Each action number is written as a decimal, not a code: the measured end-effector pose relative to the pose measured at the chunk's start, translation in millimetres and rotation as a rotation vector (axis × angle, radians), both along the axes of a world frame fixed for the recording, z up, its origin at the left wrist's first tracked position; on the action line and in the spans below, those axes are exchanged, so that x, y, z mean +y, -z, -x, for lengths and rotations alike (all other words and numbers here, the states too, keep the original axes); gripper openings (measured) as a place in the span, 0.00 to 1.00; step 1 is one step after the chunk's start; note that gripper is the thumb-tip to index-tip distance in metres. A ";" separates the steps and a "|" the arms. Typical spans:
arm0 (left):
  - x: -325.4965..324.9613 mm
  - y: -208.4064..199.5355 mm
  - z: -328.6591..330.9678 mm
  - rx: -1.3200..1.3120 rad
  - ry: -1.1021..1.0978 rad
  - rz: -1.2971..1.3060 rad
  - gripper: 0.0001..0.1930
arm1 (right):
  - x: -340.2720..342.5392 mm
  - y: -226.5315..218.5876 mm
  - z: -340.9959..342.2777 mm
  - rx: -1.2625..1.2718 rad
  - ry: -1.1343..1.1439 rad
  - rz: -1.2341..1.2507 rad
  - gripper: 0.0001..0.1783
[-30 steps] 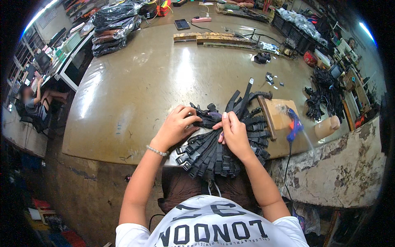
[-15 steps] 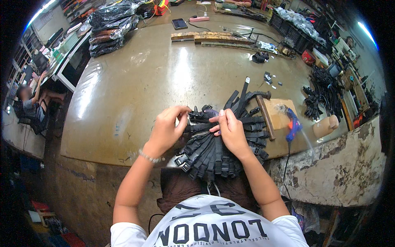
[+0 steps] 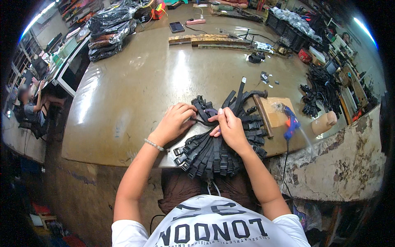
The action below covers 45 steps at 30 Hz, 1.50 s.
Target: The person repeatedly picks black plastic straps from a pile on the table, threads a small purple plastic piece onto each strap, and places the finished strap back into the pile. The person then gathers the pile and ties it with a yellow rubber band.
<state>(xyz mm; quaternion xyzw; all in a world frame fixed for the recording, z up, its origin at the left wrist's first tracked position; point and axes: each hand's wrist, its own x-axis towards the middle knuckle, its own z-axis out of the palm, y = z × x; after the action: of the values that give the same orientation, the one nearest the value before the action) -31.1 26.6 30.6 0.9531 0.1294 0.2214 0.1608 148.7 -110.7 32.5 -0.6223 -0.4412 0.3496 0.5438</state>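
A fan of black webbing straps (image 3: 216, 154) with plastic buckles spreads over the near table edge in front of me. My left hand (image 3: 177, 120), beaded bracelet on its wrist, has its fingers pinched on one black strap at the fan's left side. That strap runs across toward my right hand (image 3: 231, 128), which lies over the middle of the bundle. Its thumb is raised against curled fingers, closed on straps there. A small purple piece (image 3: 210, 111) shows beside the right fingertips; its kind is not clear. Bare metal (image 3: 190, 133) shows under the straps on the left.
Right of the straps lie a hammer (image 3: 263, 117), a cardboard piece (image 3: 275, 117), a blue glue gun (image 3: 291, 125) with a cord, and a tan roll (image 3: 324, 122). Black straps (image 3: 323, 88) are heaped farther right. Wooden bars (image 3: 210, 39) and a phone (image 3: 177, 27) lie beyond. A person (image 3: 31, 109) sits at left.
My left hand has moved slightly right and up, drawing a strap toward the right hand. Straps at the far left of the fan have shifted away from me, baring metal beneath. The right hand stays about put.
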 end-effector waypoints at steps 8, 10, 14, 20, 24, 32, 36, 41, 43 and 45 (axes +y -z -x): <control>-9.7 -0.7 6.9 -0.050 0.027 0.224 0.07 | 2.8 0.5 6.0 0.151 0.034 -0.025 0.20; -11.0 5.2 4.0 -0.117 -0.021 0.274 0.09 | 2.1 2.4 12.4 0.182 0.027 -0.020 0.20; -13.1 6.5 8.1 -0.058 -0.037 0.375 0.09 | 6.7 7.7 21.6 0.111 0.046 -0.023 0.19; -17.0 0.5 19.0 -0.079 0.006 0.207 0.13 | 11.0 10.8 21.6 0.085 0.057 -0.007 0.18; -28.9 10.0 14.2 -0.066 -0.161 -0.166 0.13 | 9.5 9.9 20.3 0.143 0.044 -0.007 0.18; -43.8 19.1 18.7 -0.160 -0.223 -0.056 0.07 | 6.9 13.4 18.1 -0.003 -0.006 -0.014 0.14; -53.9 21.6 20.2 -0.237 -0.326 0.073 0.06 | 4.3 11.2 18.3 -0.144 -0.009 -0.023 0.13; -58.7 24.2 22.9 -0.178 -0.433 0.133 0.06 | 1.9 10.3 20.5 -0.211 -0.036 -0.095 0.11; -58.3 25.1 22.8 -0.191 -0.447 0.187 0.07 | 3.0 13.0 20.9 -0.334 -0.041 -0.137 0.11; -58.1 25.9 22.7 -0.202 -0.447 0.189 0.07 | 3.4 15.7 20.4 -0.395 -0.045 -0.165 0.11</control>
<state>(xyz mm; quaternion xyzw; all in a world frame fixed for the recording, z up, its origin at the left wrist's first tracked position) -53.8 -31.5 4.6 0.8548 0.3400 0.3322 0.2081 128.3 -107.3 16.8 -0.6223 -0.5801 0.1956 0.4878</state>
